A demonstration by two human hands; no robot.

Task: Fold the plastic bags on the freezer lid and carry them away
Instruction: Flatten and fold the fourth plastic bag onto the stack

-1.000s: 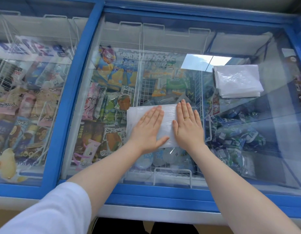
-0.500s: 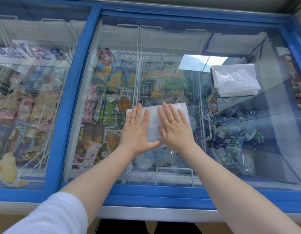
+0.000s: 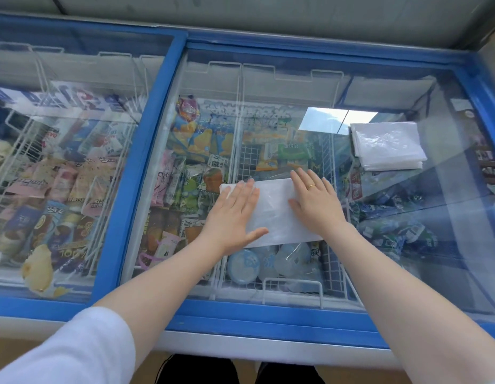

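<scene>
A folded clear plastic bag [image 3: 274, 210] lies flat on the glass freezer lid [image 3: 296, 87], in the middle of the view. My left hand [image 3: 233, 218] presses its left part with straight fingers. My right hand [image 3: 314, 202], wearing a ring, presses its right part flat, fingers straight. A strip of the bag shows between the two hands. A stack of folded plastic bags [image 3: 387, 145] sits on the lid at the far right, apart from both hands.
The lid has blue frames [image 3: 146, 151] between two glass panes. Under the glass are wire baskets with ice cream packs [image 3: 196, 173]. The freezer's front edge [image 3: 268, 317] runs just before my forearms. A wall stands behind.
My hands have slid apart over the folded bag, left hand leftward and right hand rightward. A wider strip of the bag now shows between them.
</scene>
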